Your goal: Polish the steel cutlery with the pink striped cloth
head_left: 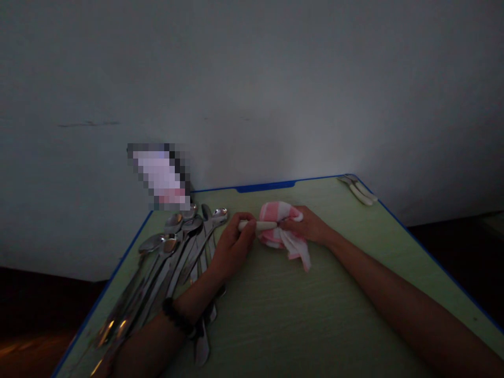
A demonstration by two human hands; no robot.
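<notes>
Handle [264,226] gripped by left fingers [249,226], held above table [275,325]; cloth [280,214] clutched in right hand [293,223] around its other end. Spoons [170,244] piled left.

Left hand [235,244] — thumb and fingers closed in a pinch, a dark beaded band at the wrist. Right hand [305,226] — fingers curled inward, bare forearm slanting to lower right.

My tabletop inventory, by kind and visible number.
Spoons [220,213]: at least six (I cannot total those that overlap); white-handled utensils [363,194]: three; pink-and-white cloth [277,210]: one; black beaded bracelet [179,318]: one, mine; pixelated object [157,173]: one; green table [299,315]: one.
</notes>
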